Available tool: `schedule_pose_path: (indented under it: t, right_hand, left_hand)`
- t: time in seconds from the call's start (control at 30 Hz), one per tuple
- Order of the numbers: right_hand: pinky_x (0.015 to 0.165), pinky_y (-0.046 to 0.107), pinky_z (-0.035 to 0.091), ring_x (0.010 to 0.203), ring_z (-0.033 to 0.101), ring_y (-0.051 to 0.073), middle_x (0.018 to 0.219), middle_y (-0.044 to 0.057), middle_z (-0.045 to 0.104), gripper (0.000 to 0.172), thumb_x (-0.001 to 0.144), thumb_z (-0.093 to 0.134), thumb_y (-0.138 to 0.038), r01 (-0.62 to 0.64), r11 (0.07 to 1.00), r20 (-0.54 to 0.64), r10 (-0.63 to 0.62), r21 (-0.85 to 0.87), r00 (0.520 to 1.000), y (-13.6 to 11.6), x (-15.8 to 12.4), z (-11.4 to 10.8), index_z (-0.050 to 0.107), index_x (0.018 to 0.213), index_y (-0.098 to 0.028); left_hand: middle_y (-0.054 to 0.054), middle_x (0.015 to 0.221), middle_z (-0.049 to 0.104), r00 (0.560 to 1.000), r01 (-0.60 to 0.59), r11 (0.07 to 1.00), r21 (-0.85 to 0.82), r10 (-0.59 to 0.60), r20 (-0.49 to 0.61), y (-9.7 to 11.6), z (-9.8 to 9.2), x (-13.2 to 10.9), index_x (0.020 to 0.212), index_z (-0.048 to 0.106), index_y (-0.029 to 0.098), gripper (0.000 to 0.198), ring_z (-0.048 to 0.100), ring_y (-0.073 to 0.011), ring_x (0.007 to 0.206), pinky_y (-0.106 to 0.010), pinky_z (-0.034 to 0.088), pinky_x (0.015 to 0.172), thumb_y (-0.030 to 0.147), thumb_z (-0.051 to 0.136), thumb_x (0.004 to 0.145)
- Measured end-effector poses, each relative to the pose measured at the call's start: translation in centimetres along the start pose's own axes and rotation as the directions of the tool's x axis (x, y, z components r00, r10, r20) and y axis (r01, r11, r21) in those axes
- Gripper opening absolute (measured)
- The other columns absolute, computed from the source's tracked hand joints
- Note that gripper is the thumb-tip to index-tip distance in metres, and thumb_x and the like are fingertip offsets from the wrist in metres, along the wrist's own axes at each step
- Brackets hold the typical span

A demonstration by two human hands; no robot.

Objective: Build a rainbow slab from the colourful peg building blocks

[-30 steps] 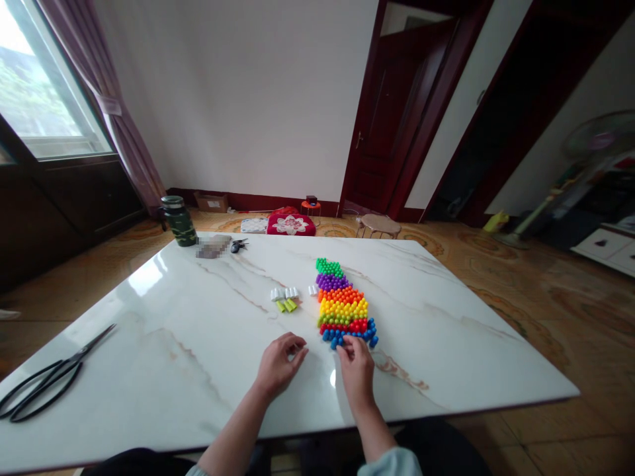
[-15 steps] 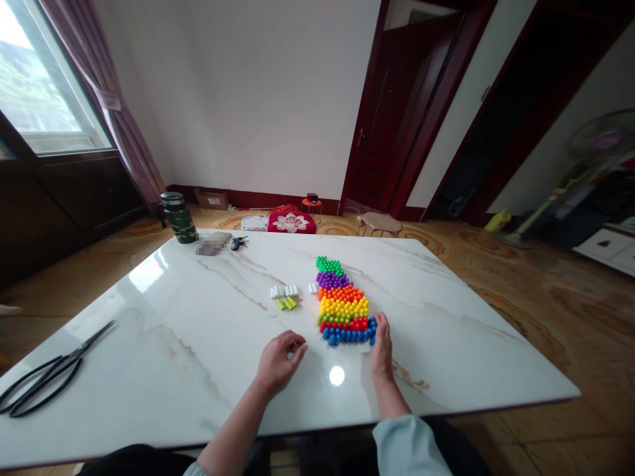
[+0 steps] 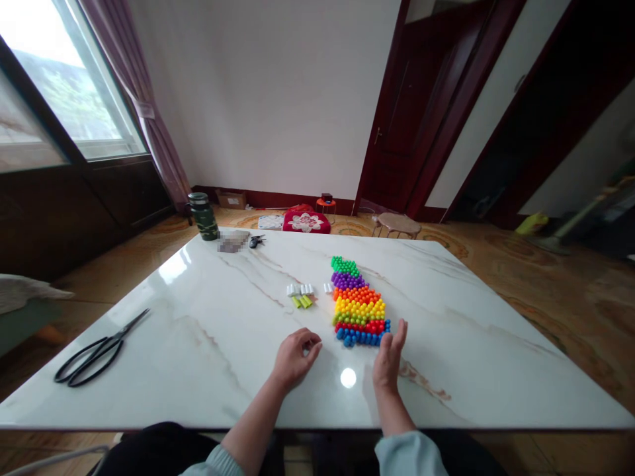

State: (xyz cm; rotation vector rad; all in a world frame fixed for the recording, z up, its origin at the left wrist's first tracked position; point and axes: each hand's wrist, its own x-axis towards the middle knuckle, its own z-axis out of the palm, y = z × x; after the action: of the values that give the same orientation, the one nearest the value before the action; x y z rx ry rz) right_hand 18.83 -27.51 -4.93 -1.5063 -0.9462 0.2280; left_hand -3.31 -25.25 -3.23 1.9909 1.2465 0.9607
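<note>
Colourful round beads lie massed in bands of green, purple, orange, yellow, lime, red and blue on the white marble-patterned table. My right hand is at the near right corner of the mass, fingers stretched out and open, by the blue beads. Closer to me and left of the beads, my left hand is closed with thumb and fingertips curled together; whatever may be between them is hidden. Beyond it lie small white cylinders and lime-green pieces.
Black-handled scissors lie at the left. Near the far left corner stand a camouflage flask, a blurred-out item and a set of keys. A round stool stands past the far edge.
My right hand has drawn slightly back toward me from the side of the blue beads, its fingers more upright. My left hand keeps its curled pose. The view has turned left.
</note>
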Motion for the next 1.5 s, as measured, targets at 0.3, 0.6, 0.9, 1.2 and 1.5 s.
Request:
schedule_pose_path:
  t: [0.3,0.6,0.9,1.2,1.5]
  right_hand:
    - [0.086,0.033,0.049,0.100,0.062,0.021,0.107,0.009,0.064,0.026,0.091,0.042,-0.021,0.501,0.861,0.591,-0.449,0.085,0.671,-5.2,-5.5,3.4,0.063,0.106,-0.023]
    - [0.065,0.026,0.038,0.076,0.061,0.016,0.084,0.003,0.063,0.021,0.092,0.038,-0.015,0.609,0.781,0.759,-0.309,-0.141,0.573,-4.6,-6.5,5.4,0.057,0.085,-0.021]
    - [0.064,0.025,0.036,0.075,0.060,0.016,0.087,0.003,0.062,0.018,0.086,0.044,-0.009,0.637,0.747,0.780,-0.279,-0.191,0.561,-4.0,-6.9,5.5,0.055,0.092,-0.021]
    - [0.065,0.026,0.036,0.078,0.059,0.016,0.092,0.003,0.061,0.020,0.083,0.046,-0.009,0.630,0.742,0.817,-0.204,-0.231,0.540,-4.5,-6.9,5.4,0.053,0.097,-0.021]
    - [0.064,0.026,0.034,0.077,0.059,0.016,0.087,0.002,0.060,0.016,0.087,0.042,-0.009,0.666,0.707,0.793,-0.255,-0.237,0.553,-4.6,-7.2,5.5,0.053,0.090,-0.021]
  left_hand:
    - [-0.002,0.079,0.067,0.993,0.031,0.997,-0.069,-0.039,-0.113,-1.2,0.6,0.3,0.094,0.067,0.019,0.020,0.061,-0.0138,0.071,-0.027,0.049,0.071,0.017,0.052,0.081]
    - [-0.008,0.111,0.058,0.865,0.113,0.994,0.008,-0.094,-0.493,-3.4,-0.9,2.2,0.110,0.059,0.021,0.036,0.058,-0.0185,0.099,-0.032,0.050,0.082,0.010,0.042,0.080]
    - [-0.016,0.127,0.049,0.907,0.420,0.763,0.491,-0.376,-0.191,-2.8,-2.8,12.9,0.127,0.058,0.030,0.068,0.040,-0.0398,0.122,-0.052,0.041,0.091,0.062,0.068,0.067]
    - [-0.012,0.109,0.059,0.927,0.376,0.815,0.441,-0.335,-0.171,-3.7,-1.9,15.1,0.104,0.070,0.022,0.035,0.053,-0.0280,0.111,-0.034,0.044,0.090,0.025,0.071,0.069]
    - [-0.005,0.099,0.066,0.905,0.332,0.884,0.329,-0.200,-0.375,-5.4,-4.6,11.4,0.101,0.066,0.020,0.032,0.062,-0.0175,0.098,-0.029,0.046,0.091,0.010,0.040,0.085]
